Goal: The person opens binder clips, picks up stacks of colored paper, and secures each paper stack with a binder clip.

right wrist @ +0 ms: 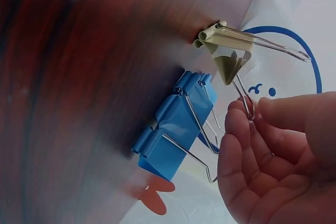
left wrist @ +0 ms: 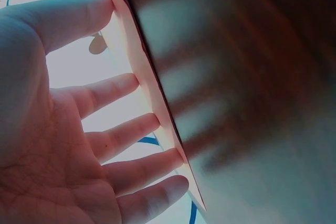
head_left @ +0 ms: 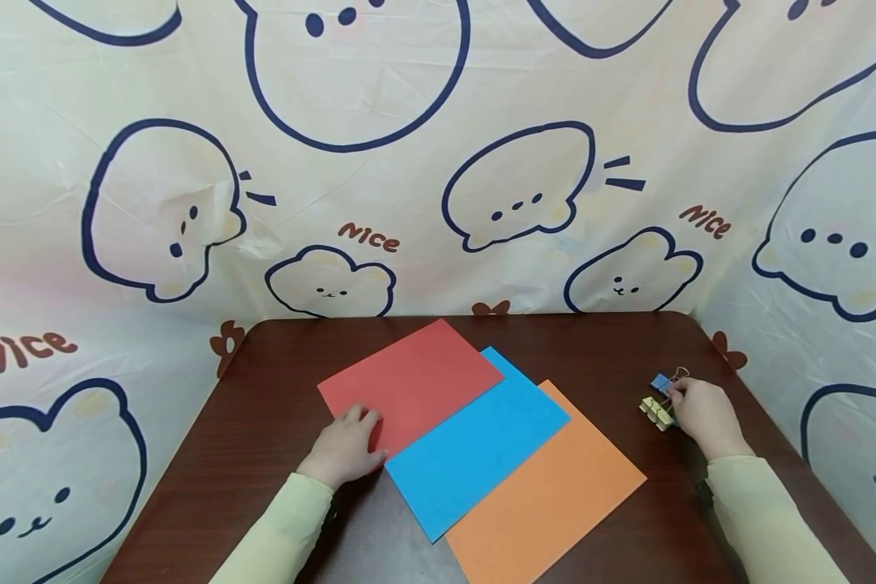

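My left hand [head_left: 343, 446] lies at the near left edge of a red sheet [head_left: 409, 385]. In the left wrist view its fingers are straight and spread, their tips along the sheet's edge [left wrist: 149, 85]. At the right side of the table, my right hand [head_left: 704, 414] pinches a wire handle of a yellow binder clip [right wrist: 228, 51] between thumb and fingers. Blue binder clips [right wrist: 178, 124] stand close beside it, their wire handles reaching toward the curled fingers.
A blue sheet [head_left: 482, 446] lies partly under the red one. An orange sheet [head_left: 555, 495] lies partly under the blue one, toward the front right. The dark brown table [head_left: 263, 422] meets a cartoon-printed curtain [head_left: 409, 203] at its back and sides.
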Available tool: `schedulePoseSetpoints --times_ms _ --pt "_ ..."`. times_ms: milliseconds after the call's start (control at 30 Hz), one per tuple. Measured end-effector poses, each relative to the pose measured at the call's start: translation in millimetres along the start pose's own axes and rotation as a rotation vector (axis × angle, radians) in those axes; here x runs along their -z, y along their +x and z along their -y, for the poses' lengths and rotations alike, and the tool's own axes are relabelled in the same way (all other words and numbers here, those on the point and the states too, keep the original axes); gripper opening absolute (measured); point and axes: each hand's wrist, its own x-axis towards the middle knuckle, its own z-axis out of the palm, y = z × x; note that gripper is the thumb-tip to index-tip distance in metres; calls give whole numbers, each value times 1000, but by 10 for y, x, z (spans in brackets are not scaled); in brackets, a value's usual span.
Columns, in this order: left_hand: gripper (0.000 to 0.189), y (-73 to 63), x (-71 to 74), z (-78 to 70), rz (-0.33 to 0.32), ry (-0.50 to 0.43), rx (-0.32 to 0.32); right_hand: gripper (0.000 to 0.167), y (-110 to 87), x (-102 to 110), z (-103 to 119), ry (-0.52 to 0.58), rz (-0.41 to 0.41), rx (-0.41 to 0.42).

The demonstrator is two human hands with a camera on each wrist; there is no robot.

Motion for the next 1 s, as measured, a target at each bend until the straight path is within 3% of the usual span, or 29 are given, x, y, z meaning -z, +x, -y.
schedulePoseSetpoints --times_ms 400,1000 --pt "58 3 -10 0 -2 0 -1 53 28 -5 -17 30 86 -101" --pt "60 16 -19 -4 1 -10 2 88 35 34 -68 51 225 -94"
